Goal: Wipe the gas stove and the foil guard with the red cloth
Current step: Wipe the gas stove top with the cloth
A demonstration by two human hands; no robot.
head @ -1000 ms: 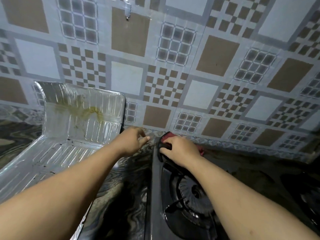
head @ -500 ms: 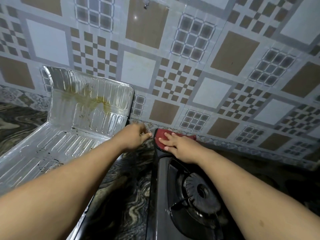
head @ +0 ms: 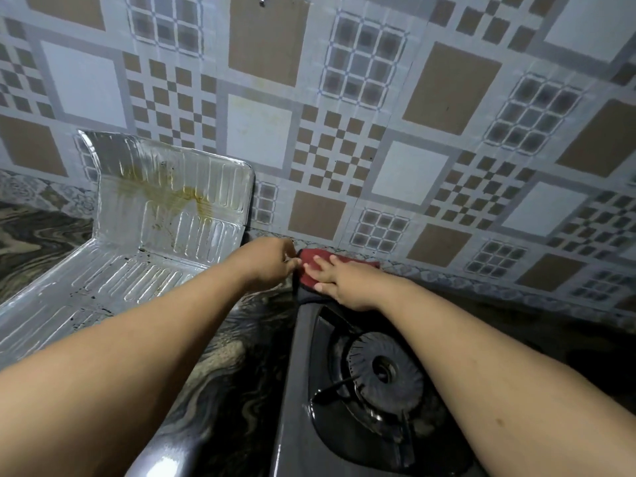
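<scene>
A: State the location of the red cloth (head: 311, 268).

B: It lies on the far left corner of the gas stove (head: 299, 390), close to the tiled wall (head: 430, 108).

A: Right hand (head: 347, 282) condition?

B: The fingers are extended and lie flat on the cloth, pressing it against the stove top. Nothing is grasped.

A: Left hand (head: 270, 261) condition?

B: It is positioned at the stove's far left corner, just beside the cloth. The fingers are curled, with the tips at the cloth's left edge. Whether they pinch that edge cannot be determined.

A: Report the burner (head: 383, 368).

B: It sits nearer the camera than the cloth, under the right forearm, and is uncovered.

A: Report the foil guard (head: 148, 242).

B: It stands to the left of the stove on the dark marbled counter (head: 220, 366), with its back panel upright against the wall. A yellow-brown stain marks the back panel; dark specks mark the base.
</scene>
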